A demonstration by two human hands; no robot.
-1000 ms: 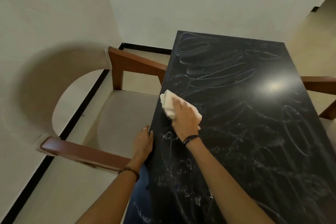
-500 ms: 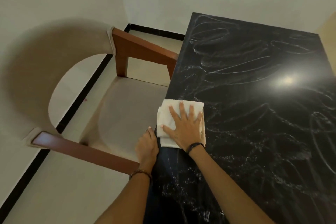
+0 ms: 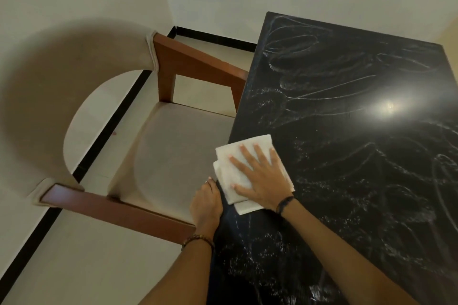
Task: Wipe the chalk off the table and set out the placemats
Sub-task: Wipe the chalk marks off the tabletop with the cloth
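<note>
Right hand (image 3: 262, 178) flat on the white cloth (image 3: 238, 176), fingers spread straight, cloth under them at the black table (image 3: 347, 156) edge, left hand (image 3: 205, 205) curled over that edge, chalk scrawls (image 3: 322, 77) beyond

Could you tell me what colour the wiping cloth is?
White; the cloth shows clearly in the head view.

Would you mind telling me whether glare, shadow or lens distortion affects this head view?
Head view: a bright glare spot washes out chalk on the glossy black table; the chair bends with wide-angle distortion and its curved backrest looks soft; the white cloth under the right hand stays sharp.
</note>
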